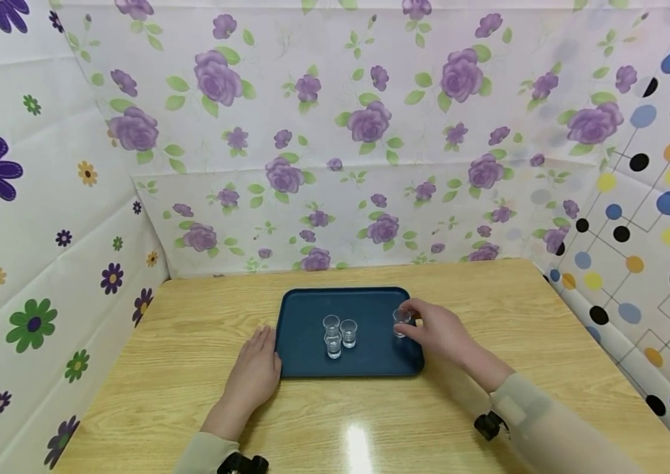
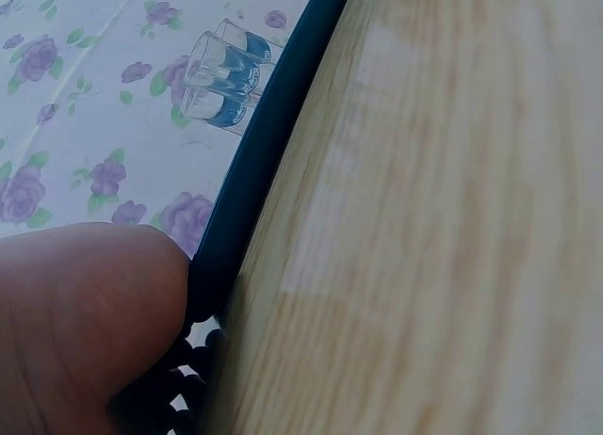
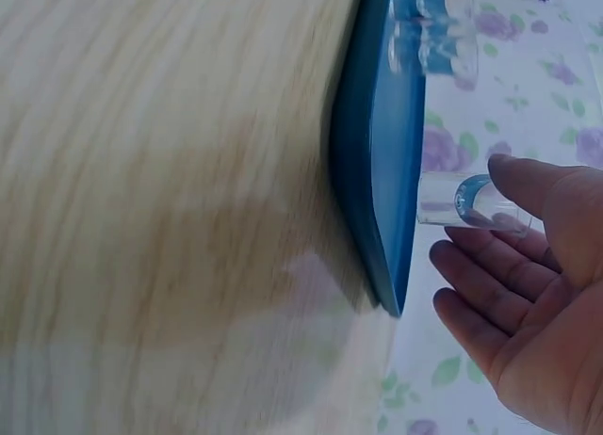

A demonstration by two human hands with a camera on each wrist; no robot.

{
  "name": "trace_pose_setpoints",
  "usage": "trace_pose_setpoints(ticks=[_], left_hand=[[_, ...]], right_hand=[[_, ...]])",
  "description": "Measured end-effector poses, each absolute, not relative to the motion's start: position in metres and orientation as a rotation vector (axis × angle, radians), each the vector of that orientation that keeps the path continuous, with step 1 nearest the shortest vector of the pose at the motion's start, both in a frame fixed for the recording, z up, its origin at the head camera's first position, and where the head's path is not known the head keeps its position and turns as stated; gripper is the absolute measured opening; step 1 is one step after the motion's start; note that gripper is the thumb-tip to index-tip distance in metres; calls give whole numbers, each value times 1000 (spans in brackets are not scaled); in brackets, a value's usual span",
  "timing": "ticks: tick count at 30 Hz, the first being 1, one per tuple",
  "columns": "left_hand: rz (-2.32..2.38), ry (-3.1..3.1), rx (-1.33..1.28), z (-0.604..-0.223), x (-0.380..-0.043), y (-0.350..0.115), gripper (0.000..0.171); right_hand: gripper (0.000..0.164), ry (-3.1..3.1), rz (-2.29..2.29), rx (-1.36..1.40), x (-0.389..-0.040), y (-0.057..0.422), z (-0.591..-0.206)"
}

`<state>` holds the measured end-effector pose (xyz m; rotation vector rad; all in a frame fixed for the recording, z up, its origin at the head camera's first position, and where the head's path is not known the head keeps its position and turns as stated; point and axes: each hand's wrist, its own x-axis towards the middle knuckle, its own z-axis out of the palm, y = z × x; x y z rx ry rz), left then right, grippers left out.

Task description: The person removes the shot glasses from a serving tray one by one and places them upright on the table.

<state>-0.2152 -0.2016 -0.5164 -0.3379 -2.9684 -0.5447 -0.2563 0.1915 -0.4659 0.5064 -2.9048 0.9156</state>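
Note:
A dark blue tray lies on the wooden table. Left of its middle stand three small clear shot glasses, close together. My right hand is at the tray's right side and pinches another shot glass between thumb and fingers. In the right wrist view, that shot glass stands upright at the tray's surface, the thumb at its upper part and the other fingers spread behind. My left hand rests at the tray's left edge with its fingers extended, the thumb against the rim.
The wooden table extends around the tray on all sides. A flowered cloth hangs behind it, with patterned cloths at left and right. Each wrist wears a small black camera.

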Motion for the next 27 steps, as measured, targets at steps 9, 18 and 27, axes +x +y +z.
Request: trace_pose_setpoints(ticks=[9,18,27], left_hand=[[-561,-2966,-328,-516,-215,-201,53],[-570,-2948,-332,-514,-215,-200,53],[-576,-2966,-321,-518,-217,-201,54]], right_hand=[[32,-2856,957,455,-263,218,-466],[33,-2842,954,388,-270,240,-467],[38,-2869,933,287,-281,260,-472]])
